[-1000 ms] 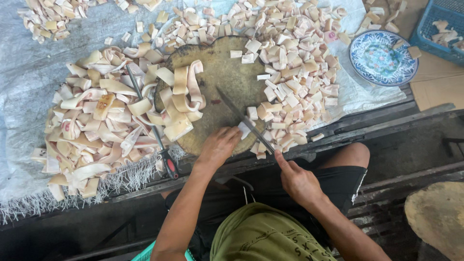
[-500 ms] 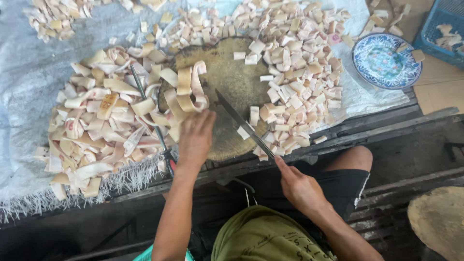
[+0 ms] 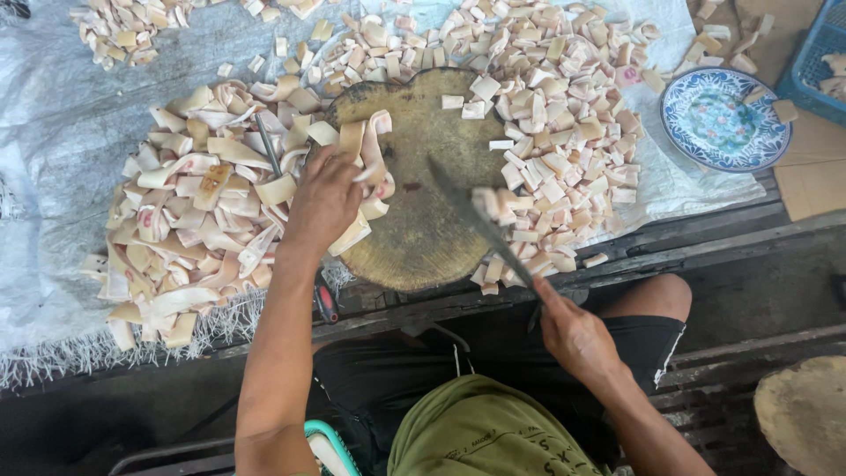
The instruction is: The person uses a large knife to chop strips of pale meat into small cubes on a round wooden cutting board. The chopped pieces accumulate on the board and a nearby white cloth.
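Note:
My left hand (image 3: 324, 199) rests on pale pink-white strips (image 3: 366, 150) lying at the left edge of a round wooden chopping block (image 3: 423, 238). Its fingers curl over the strips. My right hand (image 3: 575, 333) grips the handle of a long dark knife (image 3: 476, 220), whose blade angles up-left over the block's right side. A few cut pieces (image 3: 493, 204) ride on the blade. A heap of long uncut strips (image 3: 194, 220) lies to the left of the block. Small square cut pieces (image 3: 564, 132) are piled to the block's right and behind it.
Everything sits on a grey woven sheet (image 3: 53, 176) with a frayed front edge. A blue patterned plate (image 3: 724, 120) stands at the right, next to a blue crate (image 3: 820, 62). A second tool (image 3: 269, 145) lies among the strips. A red-handled tool (image 3: 326, 301) pokes out below the block.
My left hand has moved up and left from the block's front onto the strips at its left edge. The knife has swung over the block's right side, carrying cut pieces.

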